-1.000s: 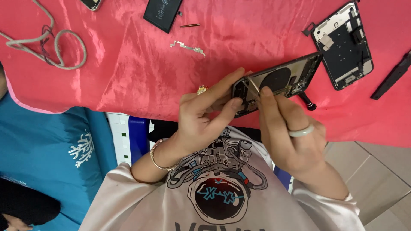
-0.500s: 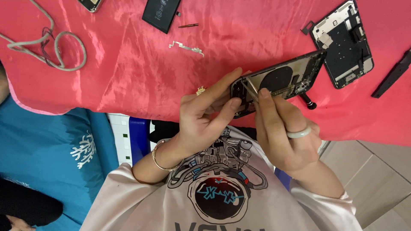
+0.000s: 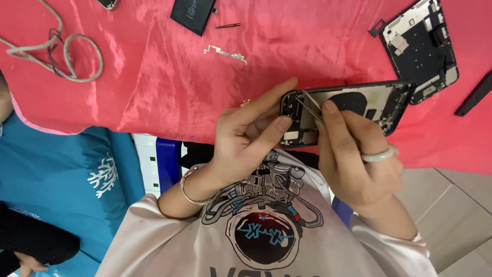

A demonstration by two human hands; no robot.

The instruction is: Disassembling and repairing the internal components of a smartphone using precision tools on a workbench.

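1. The left hand [image 3: 246,136] pinches the near end of an opened black smartphone housing with exposed inner parts [image 3: 344,110]; its thumb presses the housing's lower corner and its forefinger lies along the upper edge.
2. The right hand [image 3: 353,159], wearing a pale ring, pinches thin metal tweezers [image 3: 309,105] between thumb and forefinger; the tips rest inside the housing, just beside the left thumb.
3. The housing is held tilted over the edge of the red satin cloth [image 3: 154,77], between both hands.
4. Beyond the right hand lies a detached black phone display frame [image 3: 420,48]; further right, a black strip [image 3: 474,95].
5. Beyond the left hand lie a small silver bracket [image 3: 224,53], a black rectangular battery [image 3: 193,14] and a small brown pin [image 3: 228,25].
6. Well left of the left hand lies a coiled grey cable [image 3: 66,56].
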